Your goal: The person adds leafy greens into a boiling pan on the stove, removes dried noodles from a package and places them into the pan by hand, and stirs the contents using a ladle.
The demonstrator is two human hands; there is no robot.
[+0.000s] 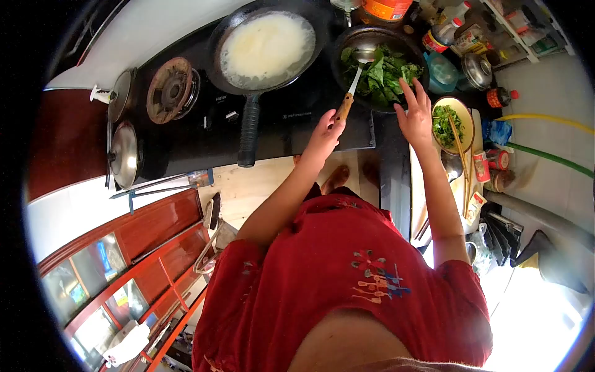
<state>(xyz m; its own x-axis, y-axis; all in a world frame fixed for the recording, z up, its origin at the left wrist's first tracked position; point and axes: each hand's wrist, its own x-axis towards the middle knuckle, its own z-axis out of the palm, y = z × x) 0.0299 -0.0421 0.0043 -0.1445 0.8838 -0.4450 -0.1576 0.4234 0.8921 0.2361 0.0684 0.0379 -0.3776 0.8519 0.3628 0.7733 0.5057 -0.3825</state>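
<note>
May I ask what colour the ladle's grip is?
The grip is brown, best seen in the head view.

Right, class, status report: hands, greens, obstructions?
Left hand gripping wooden-handled utensil. Right hand over wok rim, fingers spread. Greens in wok, utensil partly over them.

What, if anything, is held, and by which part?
The left hand holds a utensil by its wooden handle; for the right hand, I cannot tell.

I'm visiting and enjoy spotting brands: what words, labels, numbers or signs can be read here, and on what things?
"Haier": white lettering on the glossy black stove top.
Too small to read: white characters farther right on the stove top.
Too blurred to read: every other label, such as those on a dark red-capped bottle, a large orange-labelled jar and a small red cylindrical container.
</note>
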